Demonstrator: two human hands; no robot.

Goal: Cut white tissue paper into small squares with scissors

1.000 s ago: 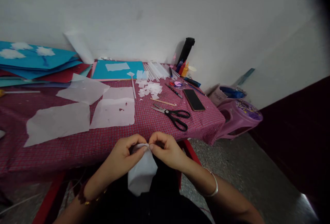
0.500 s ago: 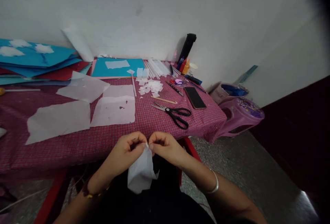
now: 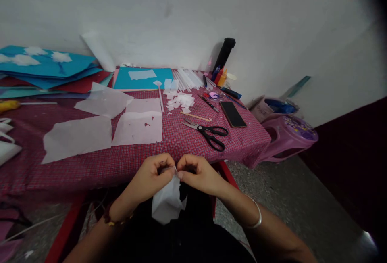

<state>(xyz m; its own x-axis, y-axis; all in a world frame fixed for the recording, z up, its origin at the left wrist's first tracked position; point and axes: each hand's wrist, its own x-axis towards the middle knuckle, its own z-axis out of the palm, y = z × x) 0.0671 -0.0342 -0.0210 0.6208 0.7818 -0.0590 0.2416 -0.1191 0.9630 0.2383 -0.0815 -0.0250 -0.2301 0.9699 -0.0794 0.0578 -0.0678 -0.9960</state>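
Observation:
My left hand (image 3: 155, 177) and my right hand (image 3: 199, 174) are close together in front of the table's near edge, both pinching the top of a thin white sheet (image 3: 167, 202). The sheet hangs down over my lap, creased, with a ragged right edge. Beyond my hands, black-handled scissors (image 3: 208, 132) lie partly open on the checked cloth. Larger white sheets (image 3: 79, 136) are spread to the left. A heap of small white pieces (image 3: 181, 101) sits behind the scissors, near a thin wooden stick (image 3: 196, 116).
A phone (image 3: 232, 113), paint bottles (image 3: 222, 77) and a black cylinder (image 3: 224, 53) stand or lie at the table's right. Blue sheets (image 3: 45, 67) are stacked at the back left. Beside the table's right end is a pink stool (image 3: 290, 140).
The view has turned slightly left, so the table's things appear farther right. My hands have drawn slightly apart at the sheet's top, both still pinching it.

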